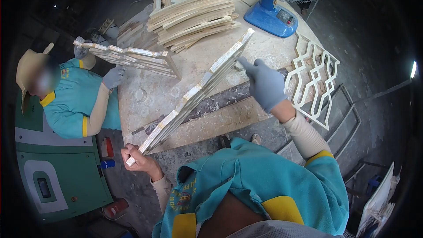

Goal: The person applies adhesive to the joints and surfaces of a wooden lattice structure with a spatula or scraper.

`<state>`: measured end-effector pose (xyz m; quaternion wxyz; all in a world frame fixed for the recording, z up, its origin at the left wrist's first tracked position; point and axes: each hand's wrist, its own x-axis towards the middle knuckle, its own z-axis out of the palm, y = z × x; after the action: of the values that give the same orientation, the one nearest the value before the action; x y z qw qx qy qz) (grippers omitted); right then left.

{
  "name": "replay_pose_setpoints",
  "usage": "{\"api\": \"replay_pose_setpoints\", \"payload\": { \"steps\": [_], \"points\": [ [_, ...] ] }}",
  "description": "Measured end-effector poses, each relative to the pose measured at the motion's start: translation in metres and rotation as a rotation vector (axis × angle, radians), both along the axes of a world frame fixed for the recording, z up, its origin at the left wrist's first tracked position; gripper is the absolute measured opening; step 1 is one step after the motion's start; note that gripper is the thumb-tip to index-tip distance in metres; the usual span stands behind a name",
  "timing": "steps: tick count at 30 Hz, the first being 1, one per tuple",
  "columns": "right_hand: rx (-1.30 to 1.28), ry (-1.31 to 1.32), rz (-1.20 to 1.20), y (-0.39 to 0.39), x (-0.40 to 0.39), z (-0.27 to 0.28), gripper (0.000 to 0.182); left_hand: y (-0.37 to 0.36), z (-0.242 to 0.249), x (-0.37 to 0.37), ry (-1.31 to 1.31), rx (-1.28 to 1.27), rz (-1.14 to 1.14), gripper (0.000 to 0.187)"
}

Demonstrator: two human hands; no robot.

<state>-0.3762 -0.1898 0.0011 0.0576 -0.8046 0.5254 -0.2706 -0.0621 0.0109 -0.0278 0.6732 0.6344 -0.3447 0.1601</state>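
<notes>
My bare left hand is wrapped around the lower end of a pale wooden lattice panel, which stands tilted on its edge. White filler-like patches and yellowish marks run along its upward edge. My right hand, in a grey glove, is beside the panel's far end with its fingers partly curled. At its fingertips is a small pale piece, too small to identify. Under the panel a dark, white-spattered strip lies along the near side of the worktable.
A co-worker at the left holds another lattice panel with gloved hands. Many panels form a stack at the back. A blue fan stands behind; a lattice panel overhangs the right edge. A round lid-like disc lies left.
</notes>
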Motion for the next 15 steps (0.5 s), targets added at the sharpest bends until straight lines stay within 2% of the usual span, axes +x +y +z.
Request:
{"api": "replay_pose_setpoints", "payload": {
  "steps": [3, 5, 9, 11, 15],
  "points": [
    [0.126, -0.003, 0.087, 0.019, 0.006, 0.002, 0.043, 0.0, 0.001, 0.001, -0.003, -0.001, -0.014, 0.039],
    [0.222, -0.204, 0.369, 0.018, 0.0, -0.005, 0.041, -0.006, 0.004, -0.001, 0.001, -0.01, -0.006, 0.042],
    [0.288, -0.34, 0.279, 0.03, 0.01, 0.003, 0.043, -0.007, 0.005, 0.002, 0.042, 0.003, 0.002, 0.042],
    [0.171, -0.362, 0.213, 0.038, 0.023, -0.001, 0.044, -0.007, 0.003, 0.002, 0.04, -0.009, 0.002, 0.042],
    [0.101, -0.367, 0.172, 0.057, 0.047, -0.021, 0.044, -0.005, 0.0, 0.004, 0.001, -0.012, -0.002, 0.041]
  ]
}}
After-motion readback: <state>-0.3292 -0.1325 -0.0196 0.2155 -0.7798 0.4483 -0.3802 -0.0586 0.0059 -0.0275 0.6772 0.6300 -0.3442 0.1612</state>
